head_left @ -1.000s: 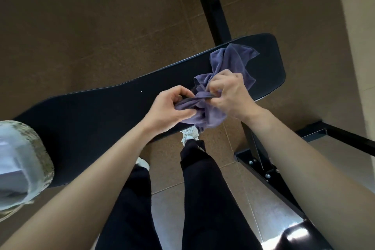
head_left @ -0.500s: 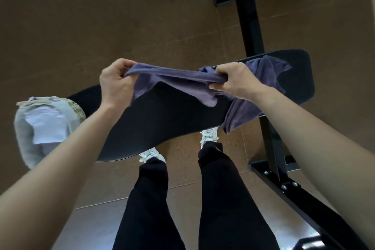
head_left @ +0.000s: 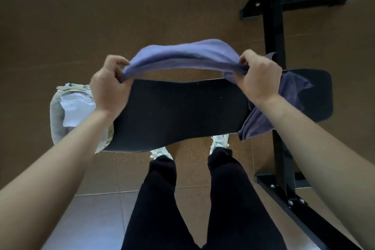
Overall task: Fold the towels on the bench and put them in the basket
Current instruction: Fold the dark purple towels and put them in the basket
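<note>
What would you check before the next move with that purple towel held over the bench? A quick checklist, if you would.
1. Left hand grips one end of the purple towel: ok.
2. Right hand grips the other end: ok.
3. Towel stretched flat between the hands: not ok; it arches up, and loose cloth hangs bunched below the right hand.
4. Bench directly beneath for laying the towel down: ok.
5. Basket standing at the bench's left end: ok.
6. Room left in the basket above the white cloth: cannot tell.
</note>
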The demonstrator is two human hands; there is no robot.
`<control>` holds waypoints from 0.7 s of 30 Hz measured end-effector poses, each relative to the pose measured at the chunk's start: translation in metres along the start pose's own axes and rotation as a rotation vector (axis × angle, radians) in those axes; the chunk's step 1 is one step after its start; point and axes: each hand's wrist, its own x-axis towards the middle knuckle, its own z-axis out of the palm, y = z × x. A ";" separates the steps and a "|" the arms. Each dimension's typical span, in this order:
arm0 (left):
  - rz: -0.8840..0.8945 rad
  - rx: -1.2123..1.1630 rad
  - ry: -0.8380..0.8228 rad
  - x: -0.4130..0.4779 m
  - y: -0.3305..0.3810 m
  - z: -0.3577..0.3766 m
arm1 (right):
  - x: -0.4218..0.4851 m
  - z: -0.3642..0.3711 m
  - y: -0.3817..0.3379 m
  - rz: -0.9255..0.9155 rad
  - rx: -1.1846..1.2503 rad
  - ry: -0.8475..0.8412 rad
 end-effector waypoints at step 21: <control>-0.174 0.350 -0.756 -0.182 -0.117 0.173 | -0.166 0.185 0.042 0.463 0.049 -0.392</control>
